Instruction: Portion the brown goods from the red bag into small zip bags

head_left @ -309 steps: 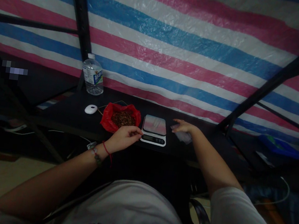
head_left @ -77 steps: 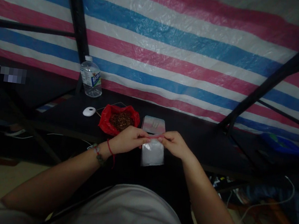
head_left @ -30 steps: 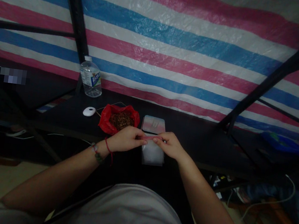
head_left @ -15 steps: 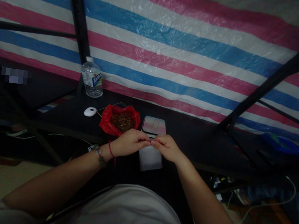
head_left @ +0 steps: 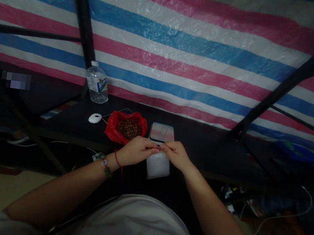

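Note:
Fingertips of my left hand (head_left: 138, 150) and my right hand (head_left: 176, 155) meet, pinched together at the top edge of a translucent plastic bag (head_left: 158, 166). The bag hangs below them, in front of the table edge. Just beyond my fingers a small flat scale (head_left: 162, 133) lies on the black table, with a small pale item (head_left: 163, 131) on its plate; its front part is hidden by my hands. Left of the scale, close to my left hand, stands an open red plastic bag (head_left: 111, 127) filled with brown dried bits (head_left: 129, 128).
A clear plastic bottle (head_left: 97, 84) stands at the back left, by a black metal post (head_left: 84, 19). Near it lies a white rounded object (head_left: 95, 118). A striped plastic sheet (head_left: 168, 53) hangs behind the table. Something blue (head_left: 299, 153) lies far right.
Both hands stay pinched at the bag's top edge, with only slight finger movement. The bag's hanging part has shifted slightly. The rest of the scene looks the same.

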